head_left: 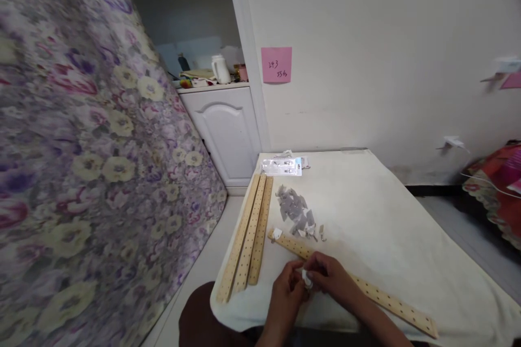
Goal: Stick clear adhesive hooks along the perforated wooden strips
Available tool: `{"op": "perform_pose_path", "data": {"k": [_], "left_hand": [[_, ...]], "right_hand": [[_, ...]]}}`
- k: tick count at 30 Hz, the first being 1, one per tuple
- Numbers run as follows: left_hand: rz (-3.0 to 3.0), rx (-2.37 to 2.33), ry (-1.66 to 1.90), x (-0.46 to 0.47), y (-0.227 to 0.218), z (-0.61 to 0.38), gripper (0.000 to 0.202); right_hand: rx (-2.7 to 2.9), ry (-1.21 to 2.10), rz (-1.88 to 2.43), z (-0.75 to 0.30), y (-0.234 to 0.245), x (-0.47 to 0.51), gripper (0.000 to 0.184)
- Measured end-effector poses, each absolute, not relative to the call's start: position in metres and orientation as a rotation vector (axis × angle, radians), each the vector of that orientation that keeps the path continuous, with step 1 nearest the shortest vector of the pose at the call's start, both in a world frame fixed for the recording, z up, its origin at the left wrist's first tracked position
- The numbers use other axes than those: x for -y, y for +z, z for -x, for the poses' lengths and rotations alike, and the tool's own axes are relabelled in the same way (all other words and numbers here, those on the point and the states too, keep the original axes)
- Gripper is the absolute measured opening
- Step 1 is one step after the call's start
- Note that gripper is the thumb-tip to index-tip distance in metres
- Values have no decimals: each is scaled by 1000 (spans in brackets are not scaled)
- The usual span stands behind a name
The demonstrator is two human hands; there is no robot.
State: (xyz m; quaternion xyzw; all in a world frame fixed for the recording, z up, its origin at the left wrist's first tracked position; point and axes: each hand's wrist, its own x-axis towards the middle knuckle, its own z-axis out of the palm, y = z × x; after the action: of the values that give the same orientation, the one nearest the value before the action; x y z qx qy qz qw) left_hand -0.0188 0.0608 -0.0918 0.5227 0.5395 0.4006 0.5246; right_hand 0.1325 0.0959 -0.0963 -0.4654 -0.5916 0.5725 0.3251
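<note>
Close to the front edge of the table, my left hand point(290, 287) and my right hand point(326, 274) meet with fingertips pinched together. Between them is a small white hook piece point(306, 278), apparently an adhesive hook; its fine details are too small to make out. A perforated wooden strip point(391, 299) lies slantwise beneath and behind my right hand. On its far end sits another small white hook piece point(277, 233). Beyond the hands spreads a pile of small grey and white squares point(293, 206), and a loose metal hook point(322, 232) rests beside it.
Three more perforated wooden strips point(247, 238) lie side by side along the left edge of the cloth-covered table point(366, 206). Clear plastic packaging point(281, 167) is at the far end. A flowered curtain point(122, 146) hangs on the left; a white cabinet point(226, 138) stands behind.
</note>
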Motion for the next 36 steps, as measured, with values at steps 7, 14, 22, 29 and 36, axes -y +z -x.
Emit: {"op": "perform_pose_path", "data": {"k": [7, 14, 22, 29, 36], "left_hand": [[-1343, -1460, 1029, -67, -96, 31, 29], [-1646, -1654, 1110, -66, -107, 44, 30], [-1932, -1700, 1014, -66, -126, 40, 38], [-2053, -1792, 919, -65, -138, 41, 43], [-2057, -1833, 809, -66, -133, 40, 47]], "right_hand": [[1656, 1324, 1255, -118, -96, -126, 5], [1755, 1005, 1484, -98, -107, -163, 8], [1727, 895, 1511, -96, -112, -161, 9], [1795, 791, 1549, -96, -112, -158, 11], [1835, 730, 1559, -96, -111, -154, 15]]}}
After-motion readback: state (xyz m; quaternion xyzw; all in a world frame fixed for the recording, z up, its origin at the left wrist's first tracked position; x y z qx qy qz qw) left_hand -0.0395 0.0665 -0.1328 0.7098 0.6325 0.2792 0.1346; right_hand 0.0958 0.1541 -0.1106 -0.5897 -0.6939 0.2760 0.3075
